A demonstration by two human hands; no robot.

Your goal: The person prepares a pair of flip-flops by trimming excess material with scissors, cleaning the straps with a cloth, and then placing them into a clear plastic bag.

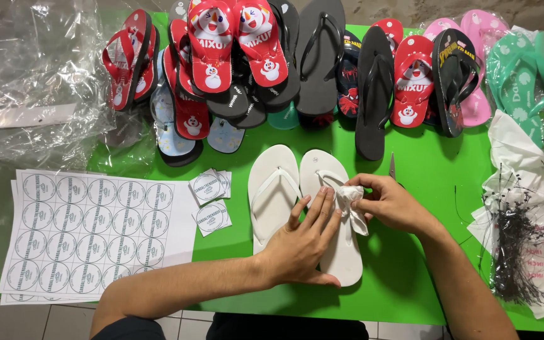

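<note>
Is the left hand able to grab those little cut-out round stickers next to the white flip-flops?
Probably yes. The left hand lies flat on the white flip-flops, and the cut-out stickers sit just beside them on bare green table. Nothing lies between; it would only have to let go first.

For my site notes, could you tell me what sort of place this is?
Probably a small footwear packing bench: rows of flip-flops, a sheet of round labels and clear plastic bags on a green table.
</note>
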